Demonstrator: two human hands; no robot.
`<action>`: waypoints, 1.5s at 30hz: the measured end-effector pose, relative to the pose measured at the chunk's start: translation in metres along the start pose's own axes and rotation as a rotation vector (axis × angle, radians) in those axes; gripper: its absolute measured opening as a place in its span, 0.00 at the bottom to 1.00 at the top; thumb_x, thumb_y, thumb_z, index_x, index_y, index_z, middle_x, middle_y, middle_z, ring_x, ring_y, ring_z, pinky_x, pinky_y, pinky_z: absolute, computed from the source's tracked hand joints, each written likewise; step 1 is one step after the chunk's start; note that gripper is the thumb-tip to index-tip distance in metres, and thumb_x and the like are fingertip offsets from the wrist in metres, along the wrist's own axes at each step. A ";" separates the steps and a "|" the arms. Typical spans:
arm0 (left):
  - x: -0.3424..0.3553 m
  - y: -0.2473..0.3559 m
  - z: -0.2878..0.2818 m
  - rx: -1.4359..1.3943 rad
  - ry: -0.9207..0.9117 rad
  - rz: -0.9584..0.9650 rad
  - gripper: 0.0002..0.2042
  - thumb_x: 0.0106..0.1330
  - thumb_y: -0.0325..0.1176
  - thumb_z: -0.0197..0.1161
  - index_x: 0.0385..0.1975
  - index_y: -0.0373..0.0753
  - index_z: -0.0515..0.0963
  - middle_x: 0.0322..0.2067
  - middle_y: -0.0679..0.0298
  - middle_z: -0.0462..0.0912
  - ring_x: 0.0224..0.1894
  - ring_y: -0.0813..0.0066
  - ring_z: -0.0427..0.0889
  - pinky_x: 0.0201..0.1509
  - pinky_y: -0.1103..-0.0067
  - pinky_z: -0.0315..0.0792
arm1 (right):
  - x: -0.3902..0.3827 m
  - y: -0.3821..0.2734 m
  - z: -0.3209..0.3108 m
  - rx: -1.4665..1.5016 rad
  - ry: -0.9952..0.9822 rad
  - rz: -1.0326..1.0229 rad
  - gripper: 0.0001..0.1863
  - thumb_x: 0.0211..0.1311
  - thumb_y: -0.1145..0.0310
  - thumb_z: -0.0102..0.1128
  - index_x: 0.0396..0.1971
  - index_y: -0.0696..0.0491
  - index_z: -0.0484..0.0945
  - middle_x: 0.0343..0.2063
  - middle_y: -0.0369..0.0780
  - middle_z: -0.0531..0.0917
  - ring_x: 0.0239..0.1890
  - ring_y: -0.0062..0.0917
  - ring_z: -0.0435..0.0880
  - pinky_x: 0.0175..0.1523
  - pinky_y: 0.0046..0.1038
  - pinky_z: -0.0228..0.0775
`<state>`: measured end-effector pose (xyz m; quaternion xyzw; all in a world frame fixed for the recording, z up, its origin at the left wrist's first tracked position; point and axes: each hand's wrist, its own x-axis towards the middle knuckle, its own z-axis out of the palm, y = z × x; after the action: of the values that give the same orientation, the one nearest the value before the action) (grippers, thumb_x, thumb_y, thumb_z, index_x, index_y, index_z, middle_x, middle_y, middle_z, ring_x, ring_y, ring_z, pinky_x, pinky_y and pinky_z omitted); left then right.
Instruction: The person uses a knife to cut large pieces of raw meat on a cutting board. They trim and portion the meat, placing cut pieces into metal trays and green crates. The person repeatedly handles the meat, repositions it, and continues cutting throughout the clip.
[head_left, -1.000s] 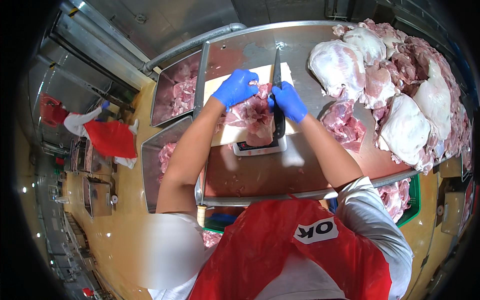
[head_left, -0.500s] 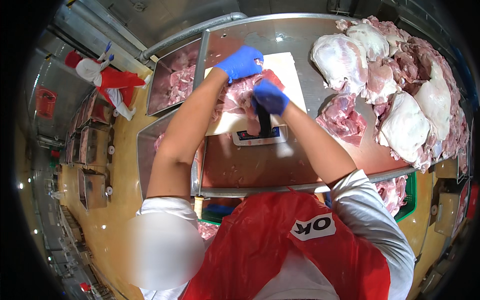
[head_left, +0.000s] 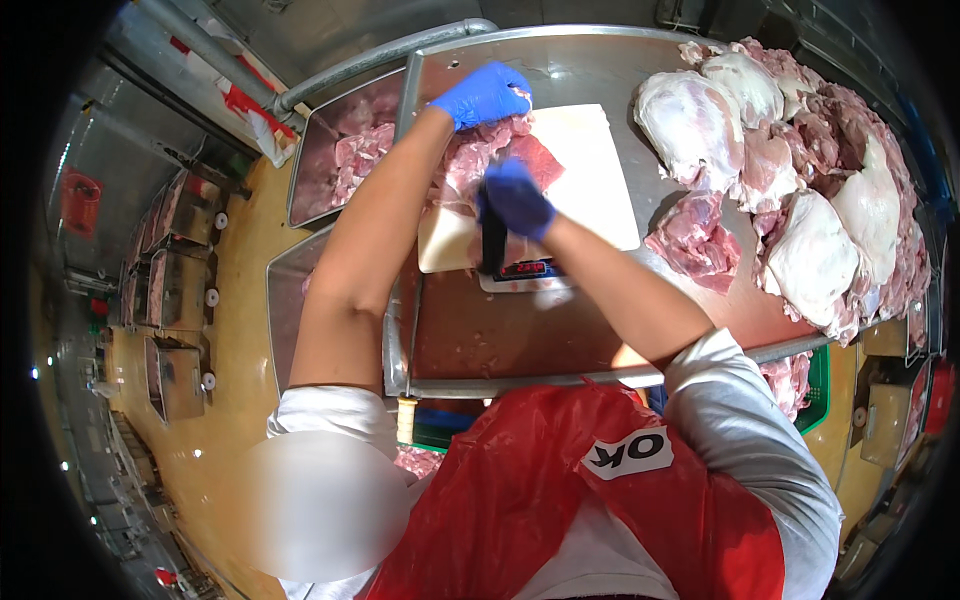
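Observation:
My left hand (head_left: 485, 95), in a blue glove, is closed on the far edge of a piece of raw meat (head_left: 472, 168). The meat lies over the left part of a white cutting board (head_left: 590, 200), with a darker red part facing up at its right. Just nearer to me, my right hand (head_left: 517, 200), gloved in blue too, is wrapped round the black handle of a knife (head_left: 493, 245). The handle points back toward me; I cannot make out the blade. A small scale (head_left: 525, 275) with a lit red display shows partly from under the board's near edge.
A large pile of raw meat cuts (head_left: 800, 180) covers the right of the steel table (head_left: 500, 345), with one separate cut (head_left: 695, 240) beside it. Metal bins (head_left: 350, 150) of meat adjoin at the left. Below the table's right edge is a green crate (head_left: 818, 390).
My left hand has moved farther away with the meat's edge. My right hand has shifted left with the knife. Another person at the far left is now mostly hidden behind a pipe.

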<state>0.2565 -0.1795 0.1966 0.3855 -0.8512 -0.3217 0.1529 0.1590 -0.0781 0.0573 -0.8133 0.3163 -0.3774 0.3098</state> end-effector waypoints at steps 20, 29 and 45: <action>-0.036 0.061 0.014 -0.112 -0.208 0.148 0.06 0.51 0.28 0.61 0.27 0.34 0.80 0.26 0.66 0.81 0.33 0.81 0.75 0.42 0.81 0.71 | -0.025 -0.007 -0.148 0.385 -0.091 0.691 0.19 0.67 0.56 0.48 0.31 0.60 0.75 0.17 0.39 0.77 0.14 0.22 0.74 0.19 0.25 0.70; -0.024 0.069 0.021 -0.055 -0.179 0.034 0.07 0.53 0.29 0.62 0.28 0.34 0.82 0.27 0.66 0.82 0.33 0.81 0.77 0.43 0.80 0.73 | -0.120 -0.075 -0.138 0.373 -0.333 0.750 0.21 0.72 0.50 0.46 0.33 0.54 0.73 0.15 0.35 0.71 0.10 0.18 0.68 0.16 0.23 0.65; -0.123 0.135 -0.079 -0.090 0.468 -0.028 0.06 0.58 0.32 0.60 0.31 0.38 0.81 0.30 0.72 0.78 0.32 0.86 0.73 0.35 0.88 0.69 | -0.148 -0.135 -0.141 0.281 -0.515 0.524 0.16 0.69 0.56 0.54 0.35 0.55 0.75 0.21 0.36 0.77 0.18 0.18 0.75 0.23 0.26 0.68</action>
<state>0.3019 -0.0533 0.3438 0.4542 -0.7720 -0.2634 0.3583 0.0067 0.0779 0.1692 -0.7230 0.3703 -0.1088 0.5730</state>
